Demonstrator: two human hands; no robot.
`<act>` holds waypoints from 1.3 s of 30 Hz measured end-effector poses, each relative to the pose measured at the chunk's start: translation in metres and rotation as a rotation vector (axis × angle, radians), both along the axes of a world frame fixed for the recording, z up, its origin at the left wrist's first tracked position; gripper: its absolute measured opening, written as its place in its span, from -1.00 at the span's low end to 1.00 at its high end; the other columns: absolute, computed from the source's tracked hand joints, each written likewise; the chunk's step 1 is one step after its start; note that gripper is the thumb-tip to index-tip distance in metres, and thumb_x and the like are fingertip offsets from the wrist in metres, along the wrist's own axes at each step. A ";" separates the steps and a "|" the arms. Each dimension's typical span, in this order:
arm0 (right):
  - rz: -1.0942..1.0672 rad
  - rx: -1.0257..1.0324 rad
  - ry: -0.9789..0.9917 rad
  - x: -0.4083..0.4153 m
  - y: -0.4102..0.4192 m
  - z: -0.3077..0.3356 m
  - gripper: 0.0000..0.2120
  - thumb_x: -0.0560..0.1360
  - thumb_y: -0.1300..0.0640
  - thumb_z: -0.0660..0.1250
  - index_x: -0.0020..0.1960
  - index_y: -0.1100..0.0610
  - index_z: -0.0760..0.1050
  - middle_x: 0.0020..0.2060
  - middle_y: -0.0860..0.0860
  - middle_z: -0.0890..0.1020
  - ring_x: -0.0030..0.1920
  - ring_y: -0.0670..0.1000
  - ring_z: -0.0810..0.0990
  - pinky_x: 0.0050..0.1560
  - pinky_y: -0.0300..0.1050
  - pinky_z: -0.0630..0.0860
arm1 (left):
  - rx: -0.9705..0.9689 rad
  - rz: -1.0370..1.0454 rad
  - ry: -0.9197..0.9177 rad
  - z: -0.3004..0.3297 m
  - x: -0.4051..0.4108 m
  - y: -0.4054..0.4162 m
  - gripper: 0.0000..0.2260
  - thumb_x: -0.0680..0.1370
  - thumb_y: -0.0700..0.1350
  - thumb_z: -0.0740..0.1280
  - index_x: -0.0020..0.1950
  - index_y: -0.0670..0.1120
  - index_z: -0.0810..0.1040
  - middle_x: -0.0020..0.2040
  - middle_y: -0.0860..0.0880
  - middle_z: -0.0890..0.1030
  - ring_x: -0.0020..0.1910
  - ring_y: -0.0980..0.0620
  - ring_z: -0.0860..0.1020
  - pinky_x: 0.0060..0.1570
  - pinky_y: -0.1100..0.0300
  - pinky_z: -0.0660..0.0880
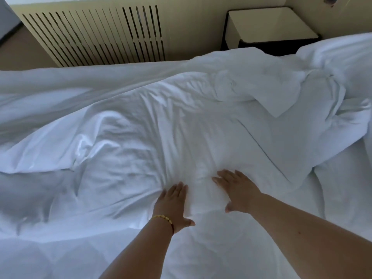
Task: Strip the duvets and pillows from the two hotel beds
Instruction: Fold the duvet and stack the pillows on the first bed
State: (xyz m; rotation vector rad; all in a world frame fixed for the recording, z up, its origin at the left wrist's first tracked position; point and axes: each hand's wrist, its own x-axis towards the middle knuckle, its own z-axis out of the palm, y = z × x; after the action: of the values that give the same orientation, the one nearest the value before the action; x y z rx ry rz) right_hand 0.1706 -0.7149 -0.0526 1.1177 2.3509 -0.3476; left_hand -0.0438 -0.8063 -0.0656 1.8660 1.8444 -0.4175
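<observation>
Centrally, a rumpled white duvet (161,121) is spread across the bed, bunched toward the far right, where a pillow (342,57) is seen. Both hands are laid flat on the duvet's near part, side by side and slightly apart. The left hand (174,202), with a yellow bead bracelet (162,218) at its wrist, is pressed down with fingers straight; the right hand (235,190) is likewise flattened, fingers extended, nothing pinched. A slatted radiator cover (96,31) and a nightstand (269,25) are seen beyond.

Both hands, left (174,202) and right (236,192), flat on the rumpled white duvet (141,137).
</observation>
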 end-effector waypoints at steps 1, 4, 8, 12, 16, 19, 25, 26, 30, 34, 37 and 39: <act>0.001 0.019 0.023 0.000 0.001 -0.007 -0.17 0.46 -0.16 0.34 0.56 0.01 -0.02 0.56 0.00 -0.01 0.55 -0.01 -0.08 0.53 -0.02 -0.16 | 0.007 -0.027 0.043 -0.005 -0.001 0.002 -0.13 0.51 0.22 0.30 0.58 -0.04 -0.18 0.59 0.03 -0.13 0.56 0.05 -0.10 0.53 0.05 -0.10; -0.016 0.106 0.178 -0.005 0.005 -0.015 -0.54 0.55 -0.07 0.26 0.41 0.01 0.35 0.40 -0.01 0.39 0.42 0.03 0.32 0.42 -0.10 0.16 | 0.094 -0.060 0.109 -0.014 -0.004 0.011 -0.45 0.62 0.06 0.19 0.55 -0.07 0.11 0.52 -0.07 0.26 0.48 -0.03 0.24 0.43 0.10 0.22; -0.079 0.099 0.245 -0.003 0.004 0.004 -0.69 0.58 -0.10 0.21 0.15 0.11 0.46 0.05 0.05 0.59 0.09 0.12 0.56 0.02 -0.08 0.43 | 0.126 -0.035 0.061 0.009 -0.009 0.014 -0.68 0.63 0.11 0.14 0.27 -0.05 0.43 0.11 -0.05 0.60 0.12 -0.08 0.55 0.05 0.12 0.42; -0.052 0.057 0.230 -0.009 -0.011 0.044 -0.59 0.60 -0.19 0.08 0.09 0.15 0.42 -0.02 0.10 0.60 0.02 0.16 0.57 -0.01 -0.03 0.43 | 0.088 0.108 -0.083 0.047 -0.021 0.001 -0.67 0.60 0.19 0.16 0.08 -0.04 0.52 -0.04 -0.04 0.62 0.04 -0.07 0.55 -0.04 0.13 0.39; -0.067 -0.208 0.237 -0.014 -0.059 0.079 -0.54 0.60 -0.22 0.02 0.02 0.15 0.43 0.01 0.13 0.58 0.07 0.15 0.54 0.02 -0.06 0.37 | 0.015 0.150 -0.137 0.083 -0.029 -0.039 -0.66 0.58 0.20 0.21 -0.01 -0.05 0.56 -0.12 -0.03 0.58 0.03 -0.06 0.54 -0.11 0.15 0.34; -0.033 -0.399 0.199 -0.006 -0.113 0.083 -0.47 0.59 -0.23 0.06 0.18 0.23 0.45 0.15 0.18 0.54 0.19 0.16 0.50 0.12 -0.06 0.36 | -0.189 0.107 -0.172 0.096 -0.028 -0.077 -0.70 0.54 0.21 0.27 -0.16 0.00 0.50 -0.19 0.00 0.55 -0.08 -0.02 0.53 -0.15 0.18 0.35; -0.170 -0.424 0.295 0.022 -0.120 0.074 -0.66 0.53 -0.15 0.28 0.06 0.12 0.43 0.08 0.14 0.55 -0.02 0.05 0.47 -0.01 -0.10 0.34 | -0.210 0.182 -0.351 0.107 0.004 -0.071 -0.64 0.50 0.22 0.32 0.16 0.03 0.61 0.11 0.08 0.63 0.10 0.11 0.56 0.15 0.24 0.44; -0.259 -0.327 0.367 0.031 -0.109 0.076 -0.69 0.53 -0.15 0.27 0.05 0.10 0.43 0.05 0.10 0.55 0.00 0.07 0.49 -0.01 -0.12 0.35 | -0.148 0.250 -0.415 0.108 0.016 -0.061 -0.60 0.49 0.26 0.29 0.13 0.01 0.61 0.08 0.05 0.64 0.07 0.08 0.57 0.15 0.17 0.47; -0.678 0.118 0.540 0.085 -0.053 0.093 -0.71 0.55 -0.06 0.25 0.13 0.14 0.45 0.07 0.08 0.56 0.10 0.09 0.53 -0.01 -0.18 0.35 | -0.038 0.454 -0.706 0.114 0.071 -0.023 -0.51 0.46 0.30 0.21 0.02 -0.10 0.60 -0.03 -0.06 0.67 0.03 -0.09 0.62 0.11 -0.05 0.55; -0.941 0.378 0.492 0.140 -0.014 0.107 -0.57 0.56 -0.02 0.26 0.27 0.27 0.36 0.19 0.21 0.49 0.22 0.18 0.47 0.21 -0.02 0.39 | -0.044 0.507 -0.852 0.113 0.120 0.009 -0.63 0.58 0.17 0.23 0.04 -0.12 0.56 0.05 -0.13 0.64 0.08 -0.12 0.61 0.11 -0.06 0.56; -1.028 0.429 0.294 0.164 0.003 0.107 -0.36 0.54 -0.13 0.24 0.40 0.30 0.19 0.33 0.25 0.35 0.35 0.22 0.32 0.32 0.04 0.29 | -0.046 0.540 -0.982 0.116 0.155 0.031 -0.71 0.59 0.14 0.22 0.04 -0.07 0.52 0.08 -0.11 0.61 0.09 -0.02 0.59 0.09 0.03 0.58; -1.089 0.270 0.331 0.169 0.018 0.104 -0.24 0.50 -0.21 0.27 0.47 0.24 0.10 0.40 0.20 0.34 0.40 0.21 0.30 0.37 0.08 0.27 | -0.058 0.546 -1.044 0.120 0.177 0.047 -0.72 0.59 0.16 0.20 0.06 -0.03 0.49 0.08 -0.04 0.59 0.09 0.04 0.57 0.11 0.04 0.57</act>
State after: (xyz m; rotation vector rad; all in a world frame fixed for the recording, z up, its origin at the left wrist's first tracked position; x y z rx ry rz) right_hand 0.3397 -0.6964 0.0511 2.5823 1.8276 -0.6188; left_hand 0.1329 -0.7590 0.0541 1.0750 1.4287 0.5875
